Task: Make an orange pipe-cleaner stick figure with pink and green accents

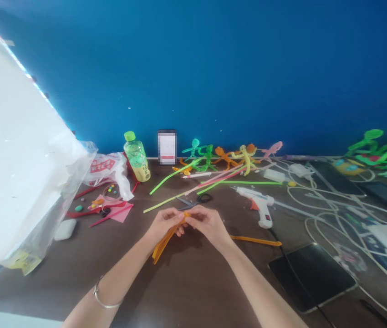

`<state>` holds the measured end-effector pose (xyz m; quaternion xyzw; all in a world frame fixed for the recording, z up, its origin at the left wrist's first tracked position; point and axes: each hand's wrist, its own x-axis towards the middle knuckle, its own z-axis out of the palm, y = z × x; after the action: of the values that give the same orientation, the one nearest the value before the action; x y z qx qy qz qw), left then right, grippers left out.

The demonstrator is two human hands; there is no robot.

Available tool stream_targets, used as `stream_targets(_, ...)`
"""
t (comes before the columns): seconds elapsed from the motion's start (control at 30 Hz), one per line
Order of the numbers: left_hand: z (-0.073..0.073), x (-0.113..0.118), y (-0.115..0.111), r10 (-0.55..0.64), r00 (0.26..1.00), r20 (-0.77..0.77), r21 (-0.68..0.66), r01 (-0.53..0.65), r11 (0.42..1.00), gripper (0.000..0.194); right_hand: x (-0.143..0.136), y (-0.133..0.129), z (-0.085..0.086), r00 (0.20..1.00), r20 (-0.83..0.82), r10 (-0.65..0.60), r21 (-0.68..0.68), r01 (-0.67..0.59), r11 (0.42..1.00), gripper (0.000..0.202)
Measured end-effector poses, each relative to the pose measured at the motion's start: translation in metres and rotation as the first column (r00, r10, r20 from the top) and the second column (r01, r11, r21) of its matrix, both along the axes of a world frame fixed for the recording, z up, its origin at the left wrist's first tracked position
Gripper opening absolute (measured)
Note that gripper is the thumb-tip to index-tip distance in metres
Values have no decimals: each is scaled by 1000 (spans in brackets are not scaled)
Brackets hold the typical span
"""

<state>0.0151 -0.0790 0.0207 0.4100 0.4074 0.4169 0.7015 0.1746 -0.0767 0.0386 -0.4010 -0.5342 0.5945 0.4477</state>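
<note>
My left hand (pixel 165 224) and my right hand (pixel 207 222) meet over the middle of the dark table. Both are closed on a bundle of orange pipe cleaners (pixel 162 246), whose bent strands hang down to the left. Thumbs and forefingers pinch the bundle's upper end. How the strands join between the fingertips is hidden. Just beyond the hands lie scissors (pixel 193 203) with dark handles. Another orange pipe cleaner (pixel 258 240) lies flat to the right of my right hand.
A white glue gun (pixel 258 205) lies at right, near a black tablet (pixel 311 275) and tangled white cables (pixel 302 200). Pipe-cleaner figures (pixel 246 157) stand along the blue wall. At left are a green-capped bottle (pixel 137 159), a plastic bag (pixel 106 171) and a white case (pixel 65 229).
</note>
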Motion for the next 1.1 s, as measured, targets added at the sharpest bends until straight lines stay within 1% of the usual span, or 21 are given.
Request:
stream_targets(0.13,0,-2,0,-17,999,-44,-21,16,1000,33,2,0,1,999,-10,32,21,-32,999,19)
stream_targets(0.3,1,-3,0,-15,997,-82,-16,14,1000,34,1,-1,-3,999,-18,31,69,-30,997,16)
stream_targets(0.43,2,-3,0,-22,996,-81,-19,20,1000,36,1,-2,-1,999,28,26,122,-29,992,13)
stream_targets(0.57,1,-2,1,-12,997,-72,-28,10,1000,36,0,-3,1,997,82,-2,150,-11,989,15)
stream_targets(0.73,-2,-1,1,10,997,-72,-20,-11,1000,34,-1,-3,0,991,136,6,160,-28,987,15)
stream_targets(0.87,-1,0,0,15,998,-68,-42,-18,999,35,-1,-3,2,985,172,25,164,-53,985,14)
stream_targets(0.97,0,1,0,28,998,-65,-52,-31,998,36,-2,-4,2,983,176,47,162,-76,984,19)
stream_targets(1.1,0,-1,2,23,999,-25,-54,-25,998,35,-2,-4,-1,988,144,48,125,-66,990,23)
